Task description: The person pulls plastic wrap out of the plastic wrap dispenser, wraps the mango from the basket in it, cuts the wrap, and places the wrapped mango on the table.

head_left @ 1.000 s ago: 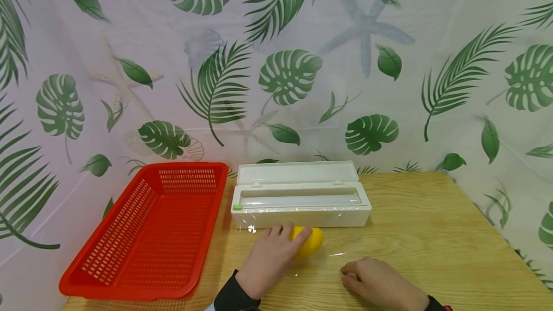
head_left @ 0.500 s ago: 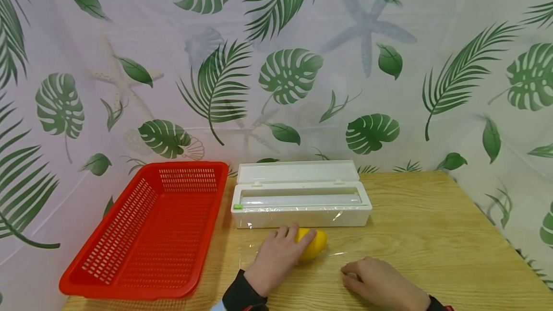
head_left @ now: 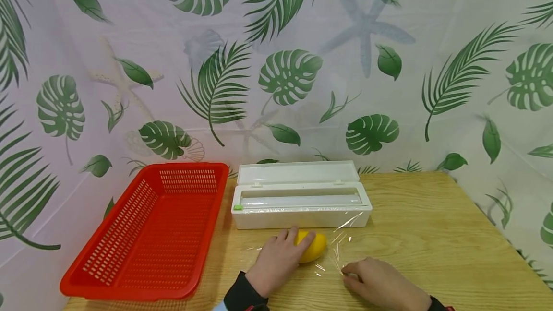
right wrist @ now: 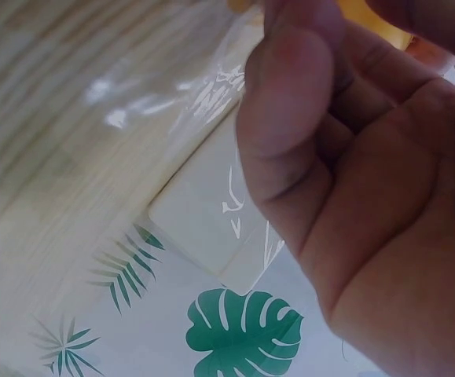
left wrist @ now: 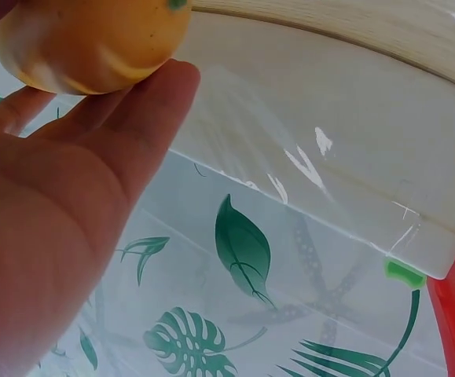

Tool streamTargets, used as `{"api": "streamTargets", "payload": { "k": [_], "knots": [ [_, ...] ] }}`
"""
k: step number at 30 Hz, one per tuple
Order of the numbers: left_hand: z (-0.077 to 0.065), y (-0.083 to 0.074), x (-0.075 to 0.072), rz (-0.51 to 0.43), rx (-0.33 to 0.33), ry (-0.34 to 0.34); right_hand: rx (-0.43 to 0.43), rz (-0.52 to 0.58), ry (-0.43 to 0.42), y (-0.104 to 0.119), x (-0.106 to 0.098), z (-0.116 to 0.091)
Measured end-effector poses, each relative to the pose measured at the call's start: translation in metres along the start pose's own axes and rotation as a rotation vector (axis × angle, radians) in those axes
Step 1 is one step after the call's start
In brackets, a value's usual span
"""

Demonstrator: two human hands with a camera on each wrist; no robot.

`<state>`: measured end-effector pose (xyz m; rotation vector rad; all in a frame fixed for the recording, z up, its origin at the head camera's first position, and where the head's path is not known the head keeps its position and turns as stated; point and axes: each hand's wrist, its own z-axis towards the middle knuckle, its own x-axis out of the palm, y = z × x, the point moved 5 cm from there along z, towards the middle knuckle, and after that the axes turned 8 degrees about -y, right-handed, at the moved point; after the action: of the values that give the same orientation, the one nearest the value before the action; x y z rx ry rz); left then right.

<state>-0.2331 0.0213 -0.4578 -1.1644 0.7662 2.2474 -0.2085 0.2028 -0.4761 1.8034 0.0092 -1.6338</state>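
Note:
In the head view my left hand (head_left: 277, 257) grips a smooth yellow oval fruit (head_left: 313, 247) just in front of the white cling film box. The left wrist view shows the fruit (left wrist: 93, 39) with a green spot at its end, held between thumb and fingers. My right hand (head_left: 380, 280) pinches the edge of clear cling film (head_left: 338, 253) to the right of the fruit. The film runs from the box (head_left: 302, 219) toward those fingertips, with bright creases gathered there. In the right wrist view the film (right wrist: 203, 94) stretches away from the curled fingers (right wrist: 286, 102).
A red perforated basket (head_left: 162, 234) stands at the left of the wooden table (head_left: 423, 234). The box's lid (head_left: 298, 173) is raised, showing the film roll (head_left: 300, 200), with a green slider (head_left: 238, 208) at its left end. A leaf-patterned curtain (head_left: 302, 61) hangs behind.
My left hand with the fruit has shifted slightly right and toward me. Creases in the film have gathered near my right fingertips; the right hand has barely moved.

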Motion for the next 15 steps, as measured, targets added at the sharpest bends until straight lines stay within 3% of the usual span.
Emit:
{"api": "streamTargets", "payload": {
  "k": [5, 15],
  "knots": [
    [-0.0006, 0.0014, 0.0020, -0.031, -0.010, 0.009, 0.003, 0.011, 0.004, -0.0002, -0.0008, 0.0005],
    [-0.0058, 0.0086, 0.0017, -0.156, -0.069, 0.179, 0.030, 0.006, 0.022, -0.0034, 0.0003, -0.0010]
  ]
}}
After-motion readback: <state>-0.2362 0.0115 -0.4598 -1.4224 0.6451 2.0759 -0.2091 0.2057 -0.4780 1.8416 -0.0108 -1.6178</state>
